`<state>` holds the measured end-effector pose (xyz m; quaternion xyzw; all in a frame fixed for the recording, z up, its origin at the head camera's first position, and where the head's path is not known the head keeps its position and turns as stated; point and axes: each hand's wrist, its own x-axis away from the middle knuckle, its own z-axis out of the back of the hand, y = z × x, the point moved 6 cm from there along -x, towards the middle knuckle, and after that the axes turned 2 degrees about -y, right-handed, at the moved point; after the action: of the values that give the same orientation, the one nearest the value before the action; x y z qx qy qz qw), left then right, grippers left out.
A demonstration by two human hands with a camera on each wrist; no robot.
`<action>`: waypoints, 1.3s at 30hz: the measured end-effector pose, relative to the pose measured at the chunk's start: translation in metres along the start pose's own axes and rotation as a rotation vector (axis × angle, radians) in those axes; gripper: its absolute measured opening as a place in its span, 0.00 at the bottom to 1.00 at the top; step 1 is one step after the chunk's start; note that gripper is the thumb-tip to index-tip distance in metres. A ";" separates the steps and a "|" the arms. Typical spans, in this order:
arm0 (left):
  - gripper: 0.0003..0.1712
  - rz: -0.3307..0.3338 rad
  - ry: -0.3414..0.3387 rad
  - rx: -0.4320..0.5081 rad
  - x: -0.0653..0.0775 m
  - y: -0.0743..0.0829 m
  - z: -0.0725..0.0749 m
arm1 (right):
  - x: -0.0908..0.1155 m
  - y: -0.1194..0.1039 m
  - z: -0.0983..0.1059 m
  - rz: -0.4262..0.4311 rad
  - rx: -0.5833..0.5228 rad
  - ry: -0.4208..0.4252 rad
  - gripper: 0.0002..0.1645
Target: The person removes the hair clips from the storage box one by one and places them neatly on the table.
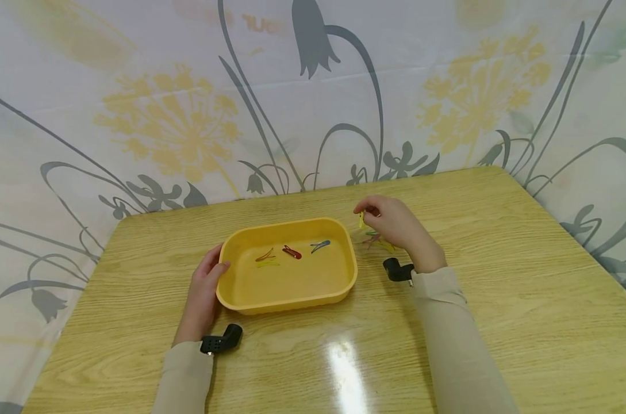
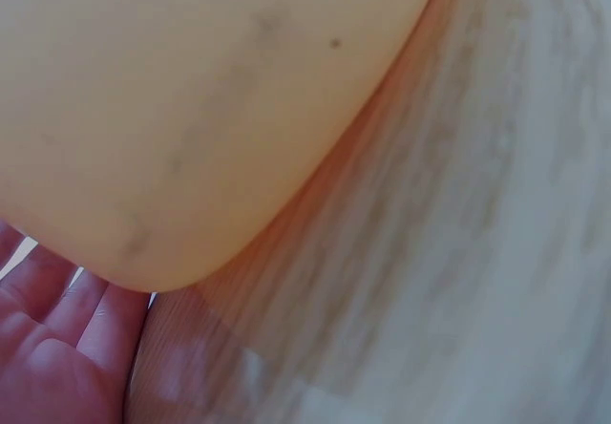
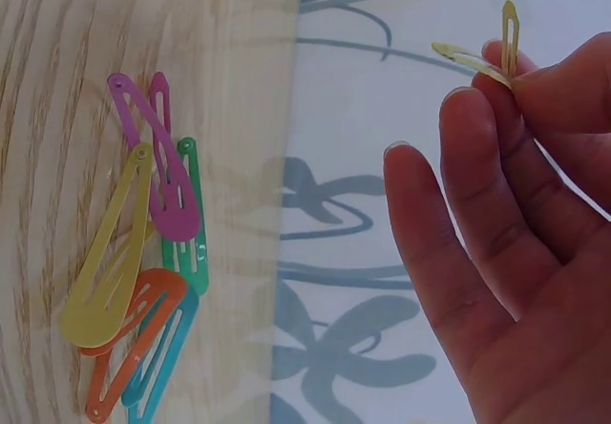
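At the basin's left end my left hand (image 1: 203, 290) grips a yellow plastic basin (image 1: 287, 287), thumb over the rim and fingers along the outer wall. The left wrist view shows the fingers (image 2: 81, 305) against that wall. Beyond the basin's right end, my right hand (image 1: 398, 224) pinches a yellow snap hair clip (image 3: 511, 37) by thumb and index finger; the clip is bent open. A pile of hair clips lies on the table beneath it: purple (image 3: 177, 200), yellow (image 3: 100, 300), green (image 3: 191, 252), orange (image 3: 115, 376) and turquoise (image 3: 158, 371).
Inside the basin lie an orange clip (image 1: 264, 255), a yellow clip (image 1: 268, 264), a red clip (image 1: 292, 252) and a blue clip (image 1: 320, 246). The wooden table (image 1: 499, 299) meets a flower-printed curtain (image 1: 271, 103) at its back edge.
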<state>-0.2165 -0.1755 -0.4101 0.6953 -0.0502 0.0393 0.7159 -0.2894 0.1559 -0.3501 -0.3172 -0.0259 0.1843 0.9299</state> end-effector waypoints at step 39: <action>0.26 -0.028 -0.003 0.000 0.000 -0.002 -0.001 | -0.002 0.036 -0.005 -0.109 0.004 0.029 0.14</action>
<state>-0.2166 -0.1750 -0.4119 0.6959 -0.0418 0.0282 0.7164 -0.3018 0.1788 -0.3760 -0.3159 -0.0290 0.1290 0.9395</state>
